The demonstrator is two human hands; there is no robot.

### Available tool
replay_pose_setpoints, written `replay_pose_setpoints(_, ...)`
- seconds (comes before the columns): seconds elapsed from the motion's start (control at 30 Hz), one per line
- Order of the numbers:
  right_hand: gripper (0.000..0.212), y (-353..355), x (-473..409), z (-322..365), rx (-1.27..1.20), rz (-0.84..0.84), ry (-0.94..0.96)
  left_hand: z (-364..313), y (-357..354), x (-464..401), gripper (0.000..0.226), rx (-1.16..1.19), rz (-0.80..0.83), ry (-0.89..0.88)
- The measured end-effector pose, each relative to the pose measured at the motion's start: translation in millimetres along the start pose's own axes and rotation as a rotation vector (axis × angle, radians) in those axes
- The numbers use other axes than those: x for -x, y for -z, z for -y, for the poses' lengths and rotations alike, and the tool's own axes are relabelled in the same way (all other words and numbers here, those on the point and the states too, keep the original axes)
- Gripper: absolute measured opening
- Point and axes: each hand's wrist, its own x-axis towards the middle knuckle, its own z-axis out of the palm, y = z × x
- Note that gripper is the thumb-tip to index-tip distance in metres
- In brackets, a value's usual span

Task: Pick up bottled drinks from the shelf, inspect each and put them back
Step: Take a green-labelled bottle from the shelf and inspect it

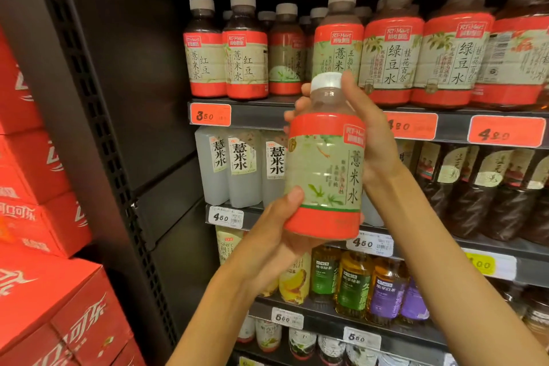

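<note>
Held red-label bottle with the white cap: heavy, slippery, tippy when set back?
The bottle looks filled nearly to its white cap, so probably fairly heavy for its size. The left hand supports its base while the right hand grips the shoulder, which fits that. Its glossy wrap may be somewhat slippery. Round and upright, it would likely roll if laid down.

The upper shelf (267, 116) is packed: red-labelled bottles (246, 47) stand shoulder to shoulder along its front, with more caps behind. One break shows in that front row, where a bottle sits further back (286, 50). Both hands and the held bottle (325, 157) hang in open air before the shelves. A dark upright panel (142, 98) and stacked red cartons (38, 217) close off the left.
</note>
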Motion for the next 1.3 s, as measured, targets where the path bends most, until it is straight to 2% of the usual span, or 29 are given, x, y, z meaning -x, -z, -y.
replay_pose_setpoints(0.1,0.039,4.0,-2.6,10.8,0.222,-0.123,0.046,-9.5,2.4,3.9,0.065,-0.346,-0.085,-0.089)
replay_pose_setpoints(0.2,0.039,2.7,-5.2,15.0,0.503,-0.215,0.086,-12.2,-2.0,0.1,0.063,-0.565,-0.13,-0.114)
replay_pose_setpoints(0.27,0.037,-0.1,-6.0,17.7,0.59,-0.213,0.089,-10.1,-3.1,-3.3,0.063,-0.551,-0.138,-0.112)
replay_pose_setpoints(0.33,0.037,0.3,-5.3,22.1,0.609,-0.173,0.065,-9.1,-1.0,-5.2,0.065,-0.428,-0.119,-0.101)
replay_pose_setpoints(0.43,0.036,2.4,-6.8,23.9,0.429,-0.085,-0.021,-11.1,-1.0,-8.7,0.089,-0.101,-0.046,-0.053)
replay_pose_setpoints(0.53,0.036,-0.4,-14.9,16.8,0.259,-0.133,-0.081,-14.8,-5.5,-15.5,0.085,0.096,0.046,-0.088)
replay_pose_setpoints(0.6,0.028,-2.1,-22.3,16.3,0.228,-0.173,-0.028,-19.9,-4.2,-18.6,0.084,0.032,-0.009,-0.108)
replay_pose_setpoints(0.7,0.021,-5.1,-30.7,24.1,0.369,-0.207,0.11,-35.9,2.7,-20.4,0.073,-0.279,-0.169,-0.191)
replay_pose_setpoints(0.83,0.021,-17.0,-43.8,32.9,0.502,-0.212,0.219,-59.0,-0.5,-35.0,0.075,-0.626,-0.318,-0.303)
replay_pose_setpoints(1.0,0.024,-30.5,-63.7,50.9,0.626,-0.186,0.296,-74.8,1.0,-66.8,0.061,-0.736,-0.436,-0.501)
replay_pose_setpoints(1.13,0.027,-30.5,-78.7,59.2,0.706,-0.184,0.331,-81.5,8.0,-93.7,0.072,-0.798,-0.534,-0.602)
replay_pose_setpoints(1.3,0.027,-26.3,-97.4,56.9,0.775,-0.201,0.357,-79.1,19.3,-118.2,0.079,-0.808,-0.597,-0.608)
